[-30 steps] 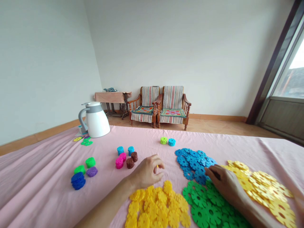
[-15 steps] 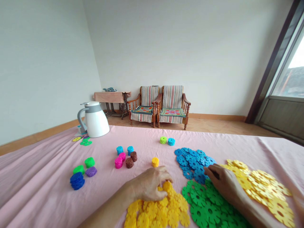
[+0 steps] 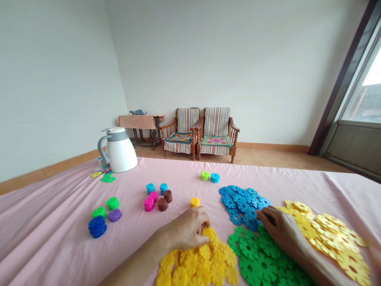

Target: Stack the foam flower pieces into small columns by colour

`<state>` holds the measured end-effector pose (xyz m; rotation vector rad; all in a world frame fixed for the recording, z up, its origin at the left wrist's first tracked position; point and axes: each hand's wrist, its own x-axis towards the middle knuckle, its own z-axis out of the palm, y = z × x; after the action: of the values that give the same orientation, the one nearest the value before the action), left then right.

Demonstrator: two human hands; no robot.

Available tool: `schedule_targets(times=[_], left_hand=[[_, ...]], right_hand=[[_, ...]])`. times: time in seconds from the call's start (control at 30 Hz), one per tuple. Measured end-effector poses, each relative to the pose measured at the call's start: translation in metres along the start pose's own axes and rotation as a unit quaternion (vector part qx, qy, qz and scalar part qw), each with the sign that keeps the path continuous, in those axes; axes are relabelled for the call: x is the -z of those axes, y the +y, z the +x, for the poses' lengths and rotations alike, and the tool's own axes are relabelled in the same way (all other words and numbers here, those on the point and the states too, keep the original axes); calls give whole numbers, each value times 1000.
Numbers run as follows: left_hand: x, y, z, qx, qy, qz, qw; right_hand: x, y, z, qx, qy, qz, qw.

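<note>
My left hand (image 3: 188,229) rests on the far edge of a pile of yellow snowflake discs (image 3: 200,264), its fingers curled and pinched on one yellow disc at the top of the pile. A small stack of yellow discs (image 3: 195,202) stands just beyond that hand. My right hand (image 3: 279,229) lies flat with its fingers down where the blue disc pile (image 3: 242,202) meets the green disc pile (image 3: 262,262); whether it holds a piece is hidden.
A paler yellow disc pile (image 3: 330,234) lies at the right. Small stacks stand on the pink tablecloth (image 3: 59,246): pink and brown (image 3: 156,201), cyan (image 3: 214,177), green (image 3: 113,203), dark blue (image 3: 97,227). A white jug (image 3: 119,150) stands at the far left.
My left hand set a yellow stack down on the cloth, then drew back to the yellow pile and closed on a disc. My right hand has hardly moved.
</note>
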<state>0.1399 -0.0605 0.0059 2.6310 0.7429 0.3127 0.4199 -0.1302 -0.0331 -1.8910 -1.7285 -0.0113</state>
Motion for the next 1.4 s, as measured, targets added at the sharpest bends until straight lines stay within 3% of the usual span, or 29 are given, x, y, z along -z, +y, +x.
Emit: schedule_targets(times=[0.17,0.4,0.53,0.97,1.17,1.27,1.4], left_hand=[[7,0,0,-4,25,20,999],[28,-18,6,89,233,-17,968],[21,-32,9,101,267,-8,958],[5,-45,13,104,259,8,960],[12,-34,11,102,277,-7,955],[14,-20,7,58,212,-18,975],[10,-6,3,-36,53,-45,997]], right_hand=[[-1,2,0,1,-2,0,1000],[-4,4,0,3,-6,-13,1000],[-4,2,-1,4,-7,-14,1000],[-7,7,-1,10,-13,-24,1000],[-8,8,0,15,-7,-24,1000],[-8,8,0,18,1,-23,1000],[-6,8,0,19,1,-18,1000]])
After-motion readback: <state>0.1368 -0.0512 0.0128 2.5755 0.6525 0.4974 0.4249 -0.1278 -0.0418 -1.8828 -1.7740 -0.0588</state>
